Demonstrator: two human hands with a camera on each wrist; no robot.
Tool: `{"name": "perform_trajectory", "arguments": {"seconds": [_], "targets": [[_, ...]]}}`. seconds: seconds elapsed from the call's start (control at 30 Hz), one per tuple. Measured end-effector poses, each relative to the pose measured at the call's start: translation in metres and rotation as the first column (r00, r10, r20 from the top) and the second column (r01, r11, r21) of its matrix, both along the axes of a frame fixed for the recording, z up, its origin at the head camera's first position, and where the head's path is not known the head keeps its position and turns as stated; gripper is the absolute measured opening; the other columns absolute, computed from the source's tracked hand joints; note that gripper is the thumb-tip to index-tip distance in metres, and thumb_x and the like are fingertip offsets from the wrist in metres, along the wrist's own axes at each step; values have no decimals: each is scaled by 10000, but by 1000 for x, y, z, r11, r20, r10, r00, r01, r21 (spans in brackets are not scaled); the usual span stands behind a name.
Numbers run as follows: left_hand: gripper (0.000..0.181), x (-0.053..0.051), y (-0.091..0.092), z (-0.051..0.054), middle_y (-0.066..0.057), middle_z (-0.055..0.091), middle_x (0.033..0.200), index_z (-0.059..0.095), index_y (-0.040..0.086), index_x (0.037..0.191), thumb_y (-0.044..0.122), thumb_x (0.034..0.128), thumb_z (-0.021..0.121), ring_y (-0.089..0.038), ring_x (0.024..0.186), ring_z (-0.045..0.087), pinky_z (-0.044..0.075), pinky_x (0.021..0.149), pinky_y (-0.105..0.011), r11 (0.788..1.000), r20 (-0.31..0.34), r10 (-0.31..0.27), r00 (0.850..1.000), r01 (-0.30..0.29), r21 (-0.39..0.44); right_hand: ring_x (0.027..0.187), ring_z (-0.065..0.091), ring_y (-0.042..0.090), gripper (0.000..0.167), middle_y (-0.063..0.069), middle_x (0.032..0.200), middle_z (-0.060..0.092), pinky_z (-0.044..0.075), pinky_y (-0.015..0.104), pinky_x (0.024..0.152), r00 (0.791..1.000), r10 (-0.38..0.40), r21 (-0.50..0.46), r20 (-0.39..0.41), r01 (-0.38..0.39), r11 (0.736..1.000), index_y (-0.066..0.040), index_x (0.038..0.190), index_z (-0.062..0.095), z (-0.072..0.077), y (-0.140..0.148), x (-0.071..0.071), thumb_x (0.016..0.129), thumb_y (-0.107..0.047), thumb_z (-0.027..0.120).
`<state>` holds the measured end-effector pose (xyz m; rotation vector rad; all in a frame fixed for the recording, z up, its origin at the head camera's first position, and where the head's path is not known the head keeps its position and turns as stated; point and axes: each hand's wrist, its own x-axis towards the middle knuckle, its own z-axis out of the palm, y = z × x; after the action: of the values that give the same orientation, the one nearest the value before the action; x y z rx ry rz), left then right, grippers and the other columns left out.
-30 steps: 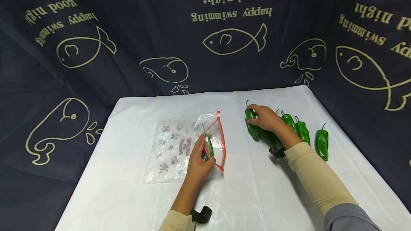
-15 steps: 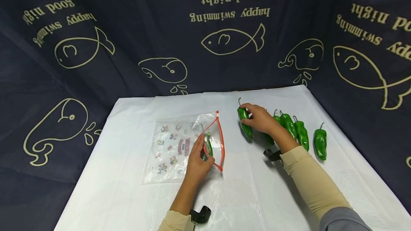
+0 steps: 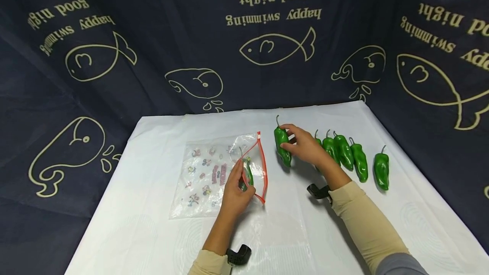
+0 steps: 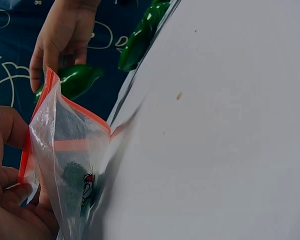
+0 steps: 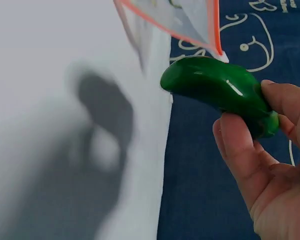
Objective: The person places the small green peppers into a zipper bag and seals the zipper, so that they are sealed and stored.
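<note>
While left hand [image 3: 237, 190] grips bag [image 3: 200, 177] at red-edged mouth, right hand [image 3: 305, 145], half curled, pinches green pepper [image 3: 281, 141].

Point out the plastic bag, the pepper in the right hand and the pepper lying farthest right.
Plastic bag [image 3: 208, 177], head view: on its printed side.
Held pepper [image 5: 210, 86], right wrist view: on the middle of its glossy body.
Rightmost pepper [image 3: 381, 171], head view: on the middle of its body.

Left hand [image 4: 5, 165] grips a red-edged bag [image 4: 57, 157] while right hand [image 4: 67, 32] holds a green pepper [image 4: 80, 81]
</note>
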<state>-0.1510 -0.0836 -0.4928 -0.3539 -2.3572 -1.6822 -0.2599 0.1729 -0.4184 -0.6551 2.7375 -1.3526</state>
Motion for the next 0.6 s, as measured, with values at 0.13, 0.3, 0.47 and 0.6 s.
{"name": "perform_trajectory", "arguments": {"seconds": [0.13,0.3,0.47,0.6], "targets": [[843,-1,2,0,-148,306,1589,329,-13,1527,-10,732,610,-263,1447,287,309,1120,-358,1000,17,1,1000,-1,-6,982,643,330,589,216,1222,562,575,345,625,999,-13,-89,40,17,996,-146,1444,453,-4,-7,7,910,-94,698],[856,-2,3,0,-142,294,1596,320,13,1538,-8,734,612,-220,1453,271,300,1126,-373,1000,52,3,999,-3,-9,959,648,326,591,229,1236,539,590,422,646,995,-14,-187,99,32,982,-137,1444,433,-15,-16,14,914,-76,689],[849,-2,1,1,-102,294,1602,322,19,1540,0,743,614,-212,1450,275,304,1128,-393,1000,68,18,997,-16,-27,922,662,284,592,229,1233,532,583,491,661,992,16,-232,122,12,973,-137,1451,419,-20,-31,23,923,-68,678],[851,-1,0,1,-84,292,1603,318,15,1541,3,741,609,-214,1453,267,293,1133,-393,999,73,20,997,-18,-28,908,670,268,585,209,1228,535,588,455,653,990,26,-238,138,7,971,-145,1442,419,-25,-43,31,923,-59,674]]}}
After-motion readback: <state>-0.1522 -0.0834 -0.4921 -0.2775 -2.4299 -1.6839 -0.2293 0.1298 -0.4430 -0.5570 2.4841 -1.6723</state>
